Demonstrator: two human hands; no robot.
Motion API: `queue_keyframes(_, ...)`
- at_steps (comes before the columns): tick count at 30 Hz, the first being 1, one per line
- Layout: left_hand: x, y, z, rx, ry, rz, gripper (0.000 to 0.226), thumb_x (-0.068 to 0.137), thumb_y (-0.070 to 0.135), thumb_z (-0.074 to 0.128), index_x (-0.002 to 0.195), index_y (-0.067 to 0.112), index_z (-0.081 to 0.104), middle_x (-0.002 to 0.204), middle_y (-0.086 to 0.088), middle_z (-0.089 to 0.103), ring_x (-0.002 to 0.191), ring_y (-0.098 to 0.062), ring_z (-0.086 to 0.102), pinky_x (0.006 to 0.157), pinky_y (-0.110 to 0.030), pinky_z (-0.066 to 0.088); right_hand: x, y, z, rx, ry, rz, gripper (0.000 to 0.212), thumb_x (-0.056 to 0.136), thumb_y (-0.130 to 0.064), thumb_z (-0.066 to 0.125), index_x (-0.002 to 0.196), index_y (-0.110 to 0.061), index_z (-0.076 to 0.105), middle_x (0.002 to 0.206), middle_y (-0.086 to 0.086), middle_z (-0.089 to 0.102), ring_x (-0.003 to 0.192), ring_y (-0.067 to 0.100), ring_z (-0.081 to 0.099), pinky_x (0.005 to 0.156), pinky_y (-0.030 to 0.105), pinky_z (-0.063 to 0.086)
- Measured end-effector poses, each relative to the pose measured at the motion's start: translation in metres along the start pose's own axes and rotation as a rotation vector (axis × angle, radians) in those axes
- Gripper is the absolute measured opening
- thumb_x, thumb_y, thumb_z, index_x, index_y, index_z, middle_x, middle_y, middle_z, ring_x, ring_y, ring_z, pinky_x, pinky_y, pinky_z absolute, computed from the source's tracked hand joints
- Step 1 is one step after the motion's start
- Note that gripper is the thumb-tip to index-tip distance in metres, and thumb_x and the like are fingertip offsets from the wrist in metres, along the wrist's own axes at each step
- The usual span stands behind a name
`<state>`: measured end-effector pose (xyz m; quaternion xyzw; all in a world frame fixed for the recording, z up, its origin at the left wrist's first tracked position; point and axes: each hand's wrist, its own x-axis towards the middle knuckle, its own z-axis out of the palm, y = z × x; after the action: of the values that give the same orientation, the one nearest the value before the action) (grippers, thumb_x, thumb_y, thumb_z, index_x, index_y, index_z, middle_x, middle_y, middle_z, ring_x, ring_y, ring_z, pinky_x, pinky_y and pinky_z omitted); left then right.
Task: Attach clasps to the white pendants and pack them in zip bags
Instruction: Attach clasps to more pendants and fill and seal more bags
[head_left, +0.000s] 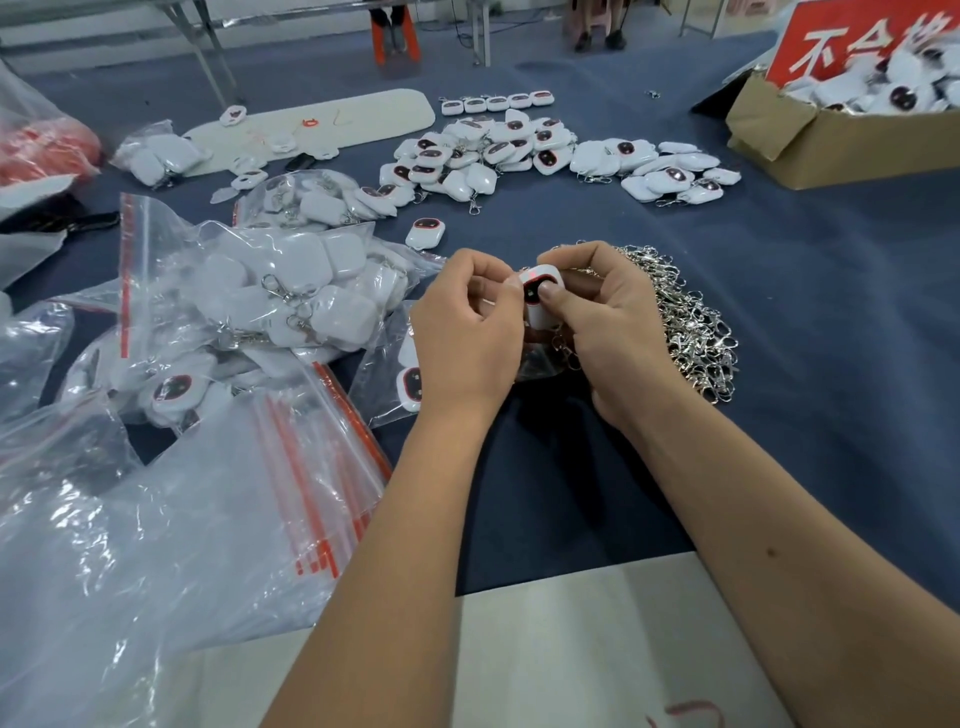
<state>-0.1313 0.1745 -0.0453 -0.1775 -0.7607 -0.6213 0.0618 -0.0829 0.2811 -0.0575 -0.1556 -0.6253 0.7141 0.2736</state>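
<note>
both hands, left hand and right hand, pinch one white pendant held just left of the clasp pile; risk: clasp slips off unseated, dropping into pile.

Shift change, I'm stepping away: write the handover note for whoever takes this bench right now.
Left hand and right hand: both have a grip on one white pendant, held above the table.
Loose metal clasps are heaped just right of the hands.
Filled zip bags lie to the left, empty zip bags nearer you.
A pile of pendants sits farther back.
Left: finish this pendant and bag it, then work through the pile.
</note>
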Motion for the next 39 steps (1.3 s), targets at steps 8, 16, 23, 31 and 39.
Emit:
queue_keyframes(8, -0.0005, -0.0019, 0.0011, 0.003, -0.003, 0.017, 0.012, 0.091, 0.011, 0.062, 0.081, 0.017, 0.064, 0.076, 0.003, 0.066, 0.073, -0.013, 0.062, 0.072, -0.034, 0.055, -0.0022, -0.0004, 0.0007, -0.015, 0.005, -0.027, 0.025, 0.086, 0.004, 0.076, 0.101, -0.013, 0.066, 0.094, 0.02, 0.076, 0.076, 0.026, 0.074, 0.066, 0.039, 0.062)
queue_keyframes(16, 0.0007, -0.0049, 0.0016, 0.019, 0.004, 0.004, 0.013, 0.093, 0.013, 0.063, 0.08, 0.016, 0.062, 0.074, 0.0, 0.066, 0.071, -0.017, 0.06, 0.07, -0.037, 0.054, -0.0017, -0.0017, 0.001, -0.041, -0.026, 0.01, 0.023, 0.087, 0.004, 0.077, 0.1, -0.01, 0.065, 0.092, 0.021, 0.075, 0.072, 0.028, 0.072, 0.066, 0.049, 0.064)
queue_keyframes(23, 0.0006, -0.0041, 0.002, 0.03, 0.005, 0.013, 0.012, 0.093, 0.009, 0.063, 0.081, 0.011, 0.063, 0.073, -0.002, 0.065, 0.069, -0.016, 0.058, 0.066, -0.025, 0.048, -0.0012, -0.0005, 0.0007, -0.056, -0.023, 0.019, 0.023, 0.087, 0.005, 0.076, 0.103, -0.008, 0.065, 0.089, 0.019, 0.076, 0.07, 0.026, 0.072, 0.069, 0.049, 0.064)
queue_keyframes(31, 0.0003, -0.004, 0.0011, -0.015, -0.013, -0.03, 0.008, 0.093, 0.012, 0.061, 0.088, 0.017, 0.065, 0.08, -0.002, 0.069, 0.077, -0.03, 0.068, 0.072, -0.055, 0.059, -0.0014, -0.003, -0.0014, 0.0, -0.075, 0.063, 0.034, 0.097, 0.012, 0.058, 0.119, -0.013, 0.065, 0.09, 0.011, 0.077, 0.073, 0.021, 0.072, 0.064, 0.042, 0.064)
queue_keyframes(39, -0.0004, -0.0037, 0.001, -0.006, -0.016, -0.021, 0.009, 0.092, 0.014, 0.059, 0.088, 0.018, 0.065, 0.081, -0.003, 0.07, 0.076, -0.032, 0.069, 0.069, -0.057, 0.058, 0.0, -0.002, -0.0012, 0.049, -0.055, 0.093, 0.035, 0.095, 0.014, 0.058, 0.119, -0.009, 0.067, 0.09, 0.011, 0.078, 0.074, 0.022, 0.074, 0.067, 0.04, 0.064)
